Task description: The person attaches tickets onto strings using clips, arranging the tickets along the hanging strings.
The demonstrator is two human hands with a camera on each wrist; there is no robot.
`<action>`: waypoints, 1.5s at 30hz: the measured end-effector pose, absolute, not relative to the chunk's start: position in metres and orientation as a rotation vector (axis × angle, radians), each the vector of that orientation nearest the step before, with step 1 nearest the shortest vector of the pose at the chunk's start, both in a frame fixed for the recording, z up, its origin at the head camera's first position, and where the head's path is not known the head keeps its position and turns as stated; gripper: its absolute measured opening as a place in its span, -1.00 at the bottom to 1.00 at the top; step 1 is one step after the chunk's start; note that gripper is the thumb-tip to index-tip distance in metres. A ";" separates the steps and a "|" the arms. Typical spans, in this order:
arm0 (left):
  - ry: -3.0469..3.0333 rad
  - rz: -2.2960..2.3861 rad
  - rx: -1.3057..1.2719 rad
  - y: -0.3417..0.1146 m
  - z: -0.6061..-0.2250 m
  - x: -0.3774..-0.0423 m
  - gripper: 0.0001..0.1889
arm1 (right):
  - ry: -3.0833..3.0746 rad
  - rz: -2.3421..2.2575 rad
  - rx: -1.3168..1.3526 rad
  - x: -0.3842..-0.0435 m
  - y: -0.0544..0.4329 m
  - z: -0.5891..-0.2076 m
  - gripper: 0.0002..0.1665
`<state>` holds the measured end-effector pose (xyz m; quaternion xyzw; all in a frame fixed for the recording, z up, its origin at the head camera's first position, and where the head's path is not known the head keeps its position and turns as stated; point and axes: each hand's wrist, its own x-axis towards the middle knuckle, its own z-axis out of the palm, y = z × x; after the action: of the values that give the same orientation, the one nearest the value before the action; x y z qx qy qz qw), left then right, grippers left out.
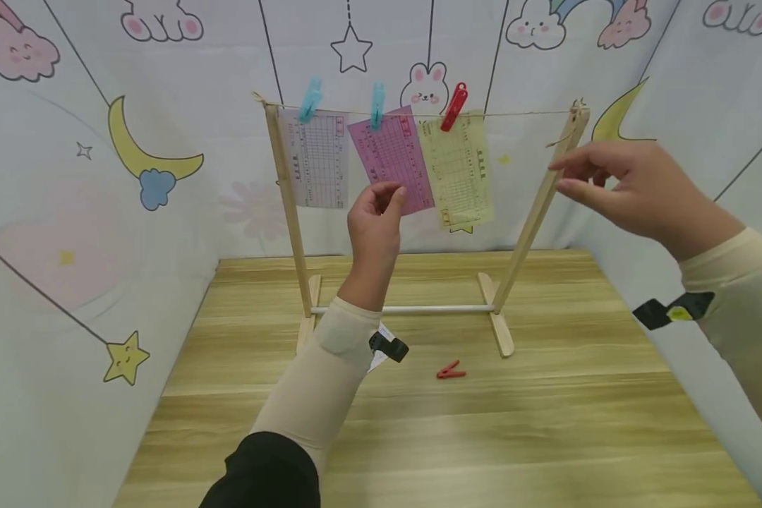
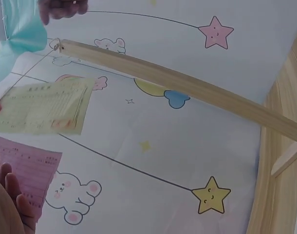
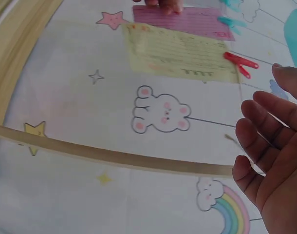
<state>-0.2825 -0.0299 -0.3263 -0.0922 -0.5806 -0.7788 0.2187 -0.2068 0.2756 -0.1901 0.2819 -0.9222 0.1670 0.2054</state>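
A pink printed slip (image 1: 394, 159) hangs tilted from the string (image 1: 521, 113), under a light blue clothespin (image 1: 377, 106). In front of its lower part is my left hand (image 1: 376, 222), fingers loosely curled, covering a corner of the slip. At the right wooden post (image 1: 549, 190), my right hand (image 1: 635, 190) hovers with fingers bent and apart; nothing is between them in the right wrist view. A yellow slip (image 1: 458, 173) hangs from a red clothespin (image 1: 454, 107) beside the pink one. To the left, another blue clothespin (image 1: 310, 101) holds a whitish slip (image 1: 315, 159).
A loose red clothespin (image 1: 449, 370) lies on the wooden tabletop (image 1: 482, 437). Partly hidden by the left sleeve, white paper (image 1: 378, 356) lies near the rack's white crossbar (image 1: 438, 309). The left post (image 1: 287, 212) holds the string's other end. Printed cloth surrounds the table's back and sides.
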 end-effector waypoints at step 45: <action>-2.999 -0.931 0.051 -0.115 -0.549 -0.193 -0.23 | -2.781 1.022 0.749 -0.177 0.238 -0.577 -0.61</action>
<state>-0.1929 -0.1146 -0.5487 0.0161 -0.9549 -0.2963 0.0004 -0.1768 0.2375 -0.5768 0.2448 -0.9092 0.3341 0.0426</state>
